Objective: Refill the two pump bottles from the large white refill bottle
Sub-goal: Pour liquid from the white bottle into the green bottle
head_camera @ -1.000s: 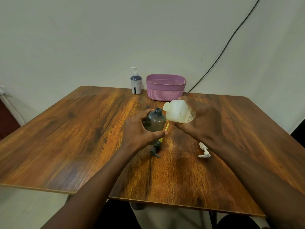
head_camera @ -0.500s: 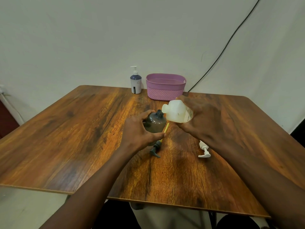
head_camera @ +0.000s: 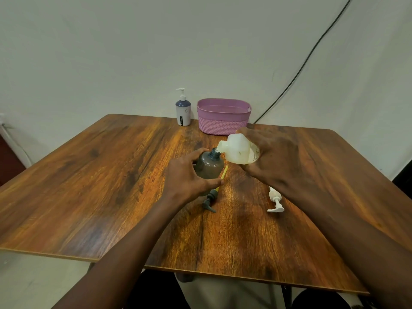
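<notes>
My left hand (head_camera: 186,178) grips a dark grey pump bottle (head_camera: 209,167) that stands upright on the table with its neck uncovered. My right hand (head_camera: 269,158) holds the large white refill bottle (head_camera: 239,150) tipped to the left, its spout touching the grey bottle's neck. The grey pump head with a yellow tube (head_camera: 214,192) lies on the table just in front of the grey bottle. A white pump head (head_camera: 275,200) lies to the right, under my right forearm. A second pump bottle (head_camera: 183,110), white and navy with its pump on, stands at the far edge.
A purple woven basket (head_camera: 224,126) sits at the far edge of the wooden table (head_camera: 89,186), right of the white and navy bottle. A black cable (head_camera: 296,74) runs down the wall behind it.
My right hand has tipped the white refill bottle further and brought its spout down to the left onto the grey bottle's neck. My left hand has kept its hold.
</notes>
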`<state>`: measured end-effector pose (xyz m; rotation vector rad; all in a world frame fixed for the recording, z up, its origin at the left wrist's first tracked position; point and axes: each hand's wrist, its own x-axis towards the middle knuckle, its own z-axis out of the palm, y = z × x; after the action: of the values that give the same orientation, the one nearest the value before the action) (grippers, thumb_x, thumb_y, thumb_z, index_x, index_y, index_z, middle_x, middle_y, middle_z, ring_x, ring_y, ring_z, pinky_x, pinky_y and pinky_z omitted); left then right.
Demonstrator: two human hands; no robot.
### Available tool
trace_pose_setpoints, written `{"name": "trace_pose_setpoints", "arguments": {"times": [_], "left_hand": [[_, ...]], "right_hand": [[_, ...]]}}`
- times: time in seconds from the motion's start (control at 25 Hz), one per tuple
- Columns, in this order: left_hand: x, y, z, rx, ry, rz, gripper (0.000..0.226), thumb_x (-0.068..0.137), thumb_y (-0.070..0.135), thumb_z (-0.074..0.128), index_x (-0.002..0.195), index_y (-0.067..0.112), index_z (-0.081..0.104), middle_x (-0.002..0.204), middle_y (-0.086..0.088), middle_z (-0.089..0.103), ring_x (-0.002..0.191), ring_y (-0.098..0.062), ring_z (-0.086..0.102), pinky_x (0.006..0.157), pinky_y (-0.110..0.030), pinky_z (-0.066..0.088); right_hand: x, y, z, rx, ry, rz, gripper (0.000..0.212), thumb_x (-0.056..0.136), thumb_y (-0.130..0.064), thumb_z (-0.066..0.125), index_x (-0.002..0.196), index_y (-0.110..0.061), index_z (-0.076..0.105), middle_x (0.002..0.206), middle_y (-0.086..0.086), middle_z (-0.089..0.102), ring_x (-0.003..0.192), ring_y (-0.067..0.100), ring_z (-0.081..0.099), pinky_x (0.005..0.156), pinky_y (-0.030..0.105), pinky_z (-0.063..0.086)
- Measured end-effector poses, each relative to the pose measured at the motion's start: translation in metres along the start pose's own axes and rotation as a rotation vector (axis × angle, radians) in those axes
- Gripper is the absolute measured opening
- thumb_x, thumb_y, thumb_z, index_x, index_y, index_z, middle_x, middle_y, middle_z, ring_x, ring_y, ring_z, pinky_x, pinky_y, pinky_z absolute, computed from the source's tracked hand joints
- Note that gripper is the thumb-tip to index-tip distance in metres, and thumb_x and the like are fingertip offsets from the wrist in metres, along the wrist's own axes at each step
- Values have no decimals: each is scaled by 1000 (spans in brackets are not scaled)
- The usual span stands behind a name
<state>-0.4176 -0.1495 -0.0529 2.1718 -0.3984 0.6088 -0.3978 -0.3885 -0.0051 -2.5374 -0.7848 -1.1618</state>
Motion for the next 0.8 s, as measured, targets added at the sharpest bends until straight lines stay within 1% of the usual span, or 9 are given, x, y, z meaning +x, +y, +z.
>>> {"name": "trace_pose_setpoints", "arguments": {"times": [0.12, 0.24, 0.4, 0.52, 0.72, 0.8], "left_hand": [[-1, -1, -1, -11, -2, -1, 85, 59, 55, 90, 134, 27, 61, 122, 6, 70, 106, -8, 65, 84, -18, 57], [-3, -3, -1, -21, -6, 2, 85, 58, 59, 87, 132, 25, 62, 121, 6, 71, 105, -8, 66, 86, -23, 58], [-4, -3, 0, -33, -5, 14, 82, 60, 50, 90, 132, 23, 61, 120, 3, 71, 103, -10, 66, 82, -17, 56], [-4, -5, 0, -30, -11, 11, 84, 60, 51, 89, 133, 22, 60, 121, 2, 70, 103, -11, 66, 82, -18, 57], [-5, -6, 1, -21, -7, 13, 82, 60, 47, 93, 131, 22, 62, 118, 4, 70, 99, -8, 66, 79, -12, 54], [-5, -6, 0, -23, -3, 7, 83, 59, 46, 93, 131, 23, 62, 118, 5, 70, 99, -7, 65, 79, -11, 54]], "right_hand": [[1, 1, 0, 2, 9, 0, 71, 71, -46, 74, 132, -13, 62, 114, 19, 74, 94, 41, 71, 77, 56, 59], [1, 1, -3, -24, 4, 6, 72, 71, -47, 76, 133, -14, 63, 116, 16, 74, 97, 39, 71, 78, 53, 60], [3, 1, -4, -40, -11, 12, 72, 71, -48, 77, 135, -16, 62, 117, 15, 74, 99, 36, 71, 79, 50, 61], [3, 0, -4, -43, 12, 6, 72, 71, -47, 77, 133, -14, 63, 116, 16, 74, 97, 38, 71, 77, 51, 61], [4, 0, -5, -61, -4, 10, 72, 71, -47, 77, 134, -16, 62, 116, 15, 74, 98, 37, 71, 78, 50, 61], [4, 0, -6, -67, -6, 13, 73, 70, -45, 81, 134, -16, 62, 117, 15, 74, 99, 37, 70, 79, 51, 61]]}}
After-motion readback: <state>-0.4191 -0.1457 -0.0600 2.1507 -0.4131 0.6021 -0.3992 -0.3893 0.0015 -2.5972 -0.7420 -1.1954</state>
